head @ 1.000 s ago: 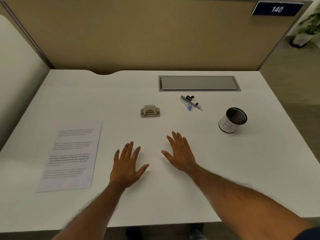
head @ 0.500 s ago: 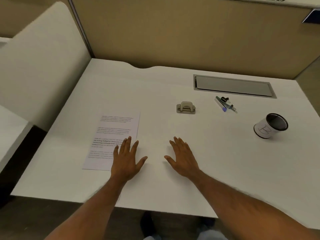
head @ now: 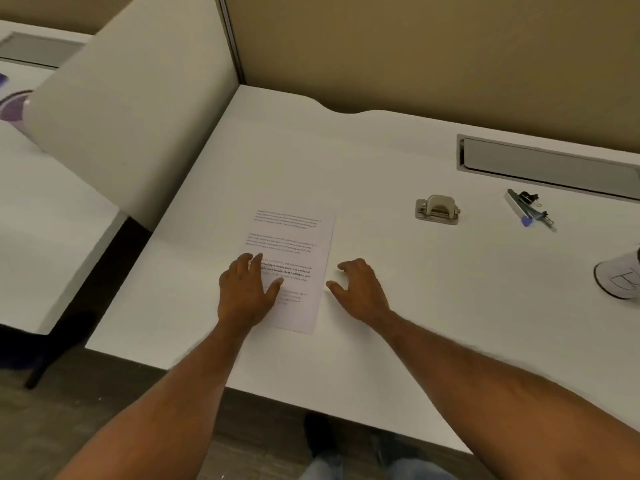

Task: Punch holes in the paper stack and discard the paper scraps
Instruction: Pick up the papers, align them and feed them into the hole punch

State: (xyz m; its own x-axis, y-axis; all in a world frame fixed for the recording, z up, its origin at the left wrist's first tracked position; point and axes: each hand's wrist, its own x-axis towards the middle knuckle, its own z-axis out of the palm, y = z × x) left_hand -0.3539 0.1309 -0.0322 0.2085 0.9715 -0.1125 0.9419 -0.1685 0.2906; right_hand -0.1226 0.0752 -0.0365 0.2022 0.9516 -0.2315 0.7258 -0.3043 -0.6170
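A printed paper stack (head: 298, 247) lies flat on the white desk (head: 381, 161). My left hand (head: 244, 292) rests palm down over its lower left part, fingers spread, holding nothing. My right hand (head: 360, 289) hovers just off the stack's right edge, fingers curled and apart, its fingertips near the paper's side. A small metal hole punch (head: 437, 210) stands on the desk farther back and to the right, away from both hands.
Pens and binder clips (head: 528, 209) lie right of the punch. A white cup (head: 620, 277) marked with a letter sits at the right edge. A grey cable hatch (head: 547, 164) is set into the desk's back. A white divider panel (head: 121, 116) borders the left side.
The view has swung left. Both hands slid left: the left one now lies on the paper and the right one has reached the paper's right edge with curled fingers.
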